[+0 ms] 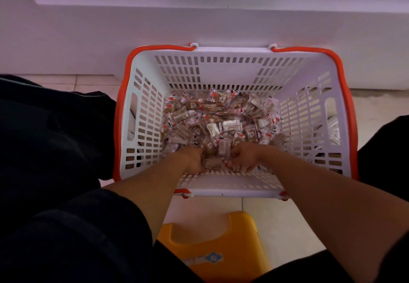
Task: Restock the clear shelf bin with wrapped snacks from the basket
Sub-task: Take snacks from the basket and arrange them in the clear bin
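1. We see a white slotted plastic basket with orange handles (pixel 314 79) standing on the pale tiled floor (pixel 276 223), its far rim against a white base panel (pixel 199 23).
2. A heap of small clear-wrapped brown snacks with red and white print (pixel 221 119) covers the basket's bottom, spread from its far wall to its near wall.
3. Our left hand (pixel 193 159) is deep in the basket near its near wall, fingers curled down into the snacks; its grip is closed on a bunch of them.
4. Our right hand (pixel 242 157) lies just beside the left one, also inside the basket, fingers curled round several wrapped snacks.
5. A few snacks are bunched between the two hands.
6. Both bare forearms cross the basket's near rim.
7. A yellow plastic stool (pixel 221 238) sits on the floor on the near side of the basket, between our dark-clothed legs (pixel 55 150).
8. We cannot see the clear shelf bin anywhere around the basket.
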`<state>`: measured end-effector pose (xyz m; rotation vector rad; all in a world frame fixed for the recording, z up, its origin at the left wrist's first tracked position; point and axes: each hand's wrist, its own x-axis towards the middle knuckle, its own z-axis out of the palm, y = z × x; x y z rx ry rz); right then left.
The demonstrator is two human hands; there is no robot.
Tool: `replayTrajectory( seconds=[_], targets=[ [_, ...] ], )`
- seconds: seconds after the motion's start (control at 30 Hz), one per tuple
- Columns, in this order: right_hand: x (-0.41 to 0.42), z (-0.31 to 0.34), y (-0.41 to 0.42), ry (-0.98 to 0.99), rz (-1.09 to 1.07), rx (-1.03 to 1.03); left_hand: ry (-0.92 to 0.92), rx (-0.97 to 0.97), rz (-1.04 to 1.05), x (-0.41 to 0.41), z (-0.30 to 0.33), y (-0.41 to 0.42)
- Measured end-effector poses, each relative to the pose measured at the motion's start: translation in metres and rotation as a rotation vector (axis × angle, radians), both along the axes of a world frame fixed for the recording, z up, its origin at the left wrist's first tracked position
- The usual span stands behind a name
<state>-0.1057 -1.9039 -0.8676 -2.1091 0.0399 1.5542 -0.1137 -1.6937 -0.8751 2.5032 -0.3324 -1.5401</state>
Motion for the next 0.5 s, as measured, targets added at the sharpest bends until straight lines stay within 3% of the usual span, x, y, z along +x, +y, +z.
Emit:
replayTrajectory(
  seconds=[0.23,0.4,0.5],
  targets=[
    [0.011,0.009,-0.022,0.059,-0.459,0.134,0.014,-0.167,0.323,0.006,0.009,0.003],
    [0.017,0.020,-0.023,0.116,-0.536,0.229,0.147,-0.309,0.675,0.013,0.019,0.001],
    [0.020,0.026,-0.022,0.152,-0.711,0.346,0.217,-0.376,0.879,0.017,0.030,-0.004]
  ],
)
